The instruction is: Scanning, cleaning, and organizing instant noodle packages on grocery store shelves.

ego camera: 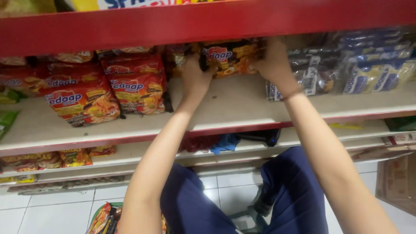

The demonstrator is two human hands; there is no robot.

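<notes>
We grip dark noodle pack (229, 56) from both ends: left hand (195, 78) closed on 9 o'clock edge, right hand (273, 63) on 3 o'clock edge. Pack sits deep on shelf (234, 104). Red packs (138, 84) at 9 o'clock, blue packs (377, 65) at 3 o'clock, sorted by kind.

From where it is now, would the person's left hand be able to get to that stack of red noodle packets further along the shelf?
Probably yes. The left hand grips the dark noodle packet together with the right hand, so it would have to let go first. The red noodle packets lie just beside it, with open shelf board between.
</notes>
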